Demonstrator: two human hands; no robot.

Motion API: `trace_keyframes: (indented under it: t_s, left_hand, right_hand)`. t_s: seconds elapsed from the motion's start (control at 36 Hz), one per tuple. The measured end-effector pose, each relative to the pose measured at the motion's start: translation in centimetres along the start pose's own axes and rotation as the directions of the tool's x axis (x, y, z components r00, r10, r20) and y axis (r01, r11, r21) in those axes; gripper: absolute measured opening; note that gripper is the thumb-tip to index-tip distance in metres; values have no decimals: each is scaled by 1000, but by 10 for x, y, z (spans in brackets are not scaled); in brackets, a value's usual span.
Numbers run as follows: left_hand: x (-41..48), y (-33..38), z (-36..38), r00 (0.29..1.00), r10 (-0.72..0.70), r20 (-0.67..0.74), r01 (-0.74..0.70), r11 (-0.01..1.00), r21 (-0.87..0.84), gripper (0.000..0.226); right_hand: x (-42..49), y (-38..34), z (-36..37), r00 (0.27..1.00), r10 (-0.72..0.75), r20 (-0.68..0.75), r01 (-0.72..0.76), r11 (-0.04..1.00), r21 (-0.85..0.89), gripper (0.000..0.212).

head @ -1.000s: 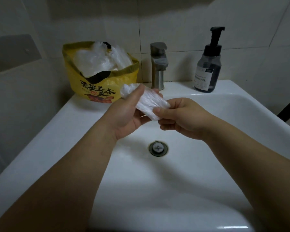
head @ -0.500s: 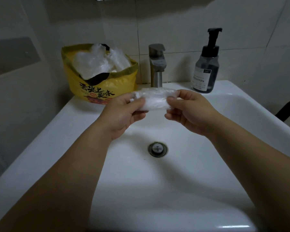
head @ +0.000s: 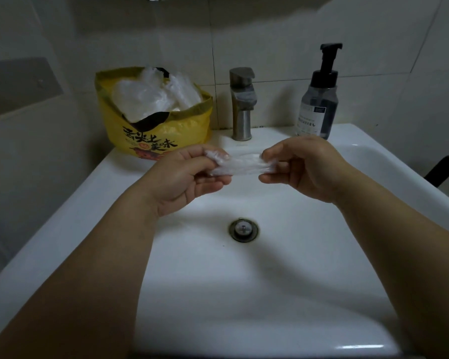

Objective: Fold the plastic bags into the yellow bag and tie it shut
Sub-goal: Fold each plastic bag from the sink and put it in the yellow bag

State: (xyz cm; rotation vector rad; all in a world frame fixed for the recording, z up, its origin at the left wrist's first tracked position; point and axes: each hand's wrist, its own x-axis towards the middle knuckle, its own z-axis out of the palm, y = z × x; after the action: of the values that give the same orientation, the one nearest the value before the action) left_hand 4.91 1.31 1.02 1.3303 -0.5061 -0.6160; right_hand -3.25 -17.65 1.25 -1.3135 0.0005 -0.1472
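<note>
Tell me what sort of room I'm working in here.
Most likely a bathroom: a white ceramic washbasin with a brushed-metal tap, a dark pump soap bottle, and pale tiled walls behind.

Crinkled yellow plastic bag [head: 189, 128]: bright yellow, black printed characters, red-orange picture beneath, black band inside the rim.
Crumpled plastic bags [head: 151, 95] within: translucent white.
Folded plastic bag strip [head: 240, 167]: translucent whitish, plain.
Rectangular ceramic sink [head: 270, 294]: plain white.
Metal tap [head: 241, 104]: brushed grey.
Clear pump bottle [head: 319, 104]: black pump, dark contents, white-and-black label.
Wall tiles [head: 283, 47]: off-white.
</note>
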Motion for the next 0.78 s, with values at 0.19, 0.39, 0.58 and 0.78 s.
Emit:
trace_keyframes:
  t_s: [0.19, 0.39, 0.58, 0.78]
  left_hand:
    - [1, 0, 0, 1000, -5, -11, 5, 1000, -20, 13]
    - [2, -8, 3, 988, 116, -100, -81, 950, 302, 22]
    - [6, -10, 5, 983, 145, -110, -113, 960, 258, 22]
    - [7, -10, 2, 989, 105, -99, -88, 983, 162, 10]
  right_hand:
    - [-1, 2, 3, 997, -46, -57, 32, 971, -236, 4]
    - [0, 4, 5, 996, -22, -88, -2, 966, -260, 16]
    - [0, 2, 6, 994, 71, -82, -87, 973, -211, 24]
    - [-2, 0, 3, 989, 128, -71, -143, 951, -275, 11]
